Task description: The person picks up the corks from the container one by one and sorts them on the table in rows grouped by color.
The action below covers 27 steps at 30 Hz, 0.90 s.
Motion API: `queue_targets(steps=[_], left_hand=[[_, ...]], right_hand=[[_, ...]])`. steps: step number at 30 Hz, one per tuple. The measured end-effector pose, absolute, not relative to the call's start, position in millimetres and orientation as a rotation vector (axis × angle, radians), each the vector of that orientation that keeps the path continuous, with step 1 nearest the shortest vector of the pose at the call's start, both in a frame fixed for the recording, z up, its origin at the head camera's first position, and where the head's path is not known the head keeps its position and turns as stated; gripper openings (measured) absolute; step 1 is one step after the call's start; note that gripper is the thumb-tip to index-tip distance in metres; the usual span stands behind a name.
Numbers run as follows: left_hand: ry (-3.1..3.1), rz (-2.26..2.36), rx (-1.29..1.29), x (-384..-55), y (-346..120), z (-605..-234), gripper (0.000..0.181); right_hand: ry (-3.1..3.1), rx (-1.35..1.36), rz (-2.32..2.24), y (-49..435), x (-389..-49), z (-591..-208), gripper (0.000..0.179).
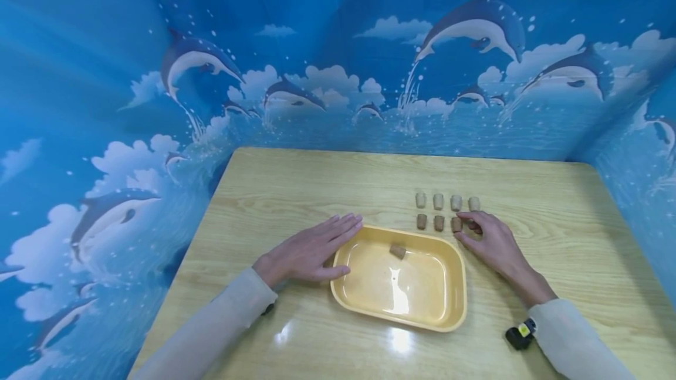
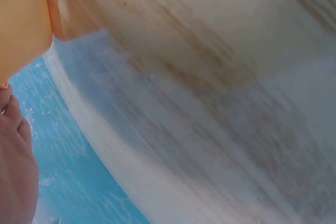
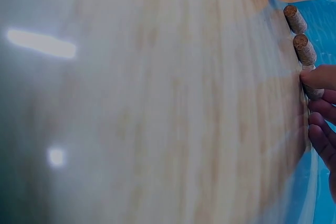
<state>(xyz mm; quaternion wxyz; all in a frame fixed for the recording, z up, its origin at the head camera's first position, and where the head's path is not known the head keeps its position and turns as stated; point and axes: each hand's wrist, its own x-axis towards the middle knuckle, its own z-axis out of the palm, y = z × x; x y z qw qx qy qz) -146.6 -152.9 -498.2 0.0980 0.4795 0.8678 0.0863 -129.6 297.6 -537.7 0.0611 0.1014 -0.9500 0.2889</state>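
A yellow plastic tray (image 1: 364, 286) sits on the table with one brown cork (image 1: 398, 251) lying inside it. My left hand (image 1: 308, 251) rests at the tray's left end, fingers straight over the rim and thumb reaching inside. My right hand (image 1: 491, 245) is beyond the tray's far right corner, pinching a darker cork (image 1: 456, 224) between thumb and fingers at the end of the nearer row. Two more dark corks, a left one (image 1: 421, 221) and a middle one (image 1: 439, 223), stand beside it. The right wrist view shows the thumb (image 3: 320, 77) against the held cork.
Behind the dark corks runs a row of several paler corks (image 1: 438, 201). The wood-grain table (image 1: 296, 186) ends at a blue dolphin-print curtain (image 1: 327, 104) at the back and sides. A black wrist device (image 1: 520, 336) is on my right wrist.
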Motion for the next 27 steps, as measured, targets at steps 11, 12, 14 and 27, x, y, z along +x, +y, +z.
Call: queue_targets(steps=[11, 12, 14, 27], left_hand=[[2.563, 0.258, 1.417, -147, -153, -498, 0.092], [2.564, 0.258, 1.417, -147, -153, -498, 0.092], [2.566, 0.256, 1.421, -147, -153, -499, 0.092], [2.562, 0.258, 1.434, -147, -153, -499, 0.092]], right_hand=[[-2.907, 0.269, 0.890, 298, -129, -535, 0.052], [-2.912, 0.263, 0.892, 298, -129, -535, 0.052], [-2.922, 0.253, 0.891, 298, -128, -534, 0.054], [-2.881, 0.265, 0.868, 297, -123, -521, 0.057]])
